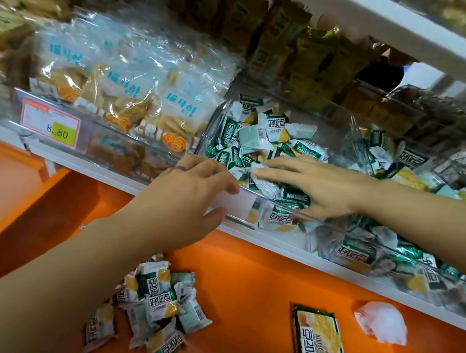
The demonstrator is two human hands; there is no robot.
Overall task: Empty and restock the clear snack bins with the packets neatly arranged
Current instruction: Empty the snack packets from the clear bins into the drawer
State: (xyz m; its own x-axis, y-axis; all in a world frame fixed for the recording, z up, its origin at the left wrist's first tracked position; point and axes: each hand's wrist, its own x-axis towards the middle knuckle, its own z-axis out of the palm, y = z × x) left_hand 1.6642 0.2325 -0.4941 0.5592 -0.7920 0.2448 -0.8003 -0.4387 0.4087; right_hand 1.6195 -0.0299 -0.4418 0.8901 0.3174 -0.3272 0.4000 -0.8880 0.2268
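A clear snack bin [219, 118] on the white shelf holds a loose heap of small green-and-white packets [265, 138]. My left hand [188, 196] grips the bin's front rim, thumb under the edge and fingers over it. Inside the bin, my right hand [313, 186] lies flat on the heap, its fingers stretched to the left over the packets. Several of the same packets [154, 305] sit piled on the orange ledge below.
A second clear bin [358, 154] of like packets stands to the right. Left is a bin of biscuit bags [122, 96] with a price tag [49, 125]. On the orange ledge [253, 287] lie a larger flat pack [320, 345] and a crumpled white wrapper [383, 323].
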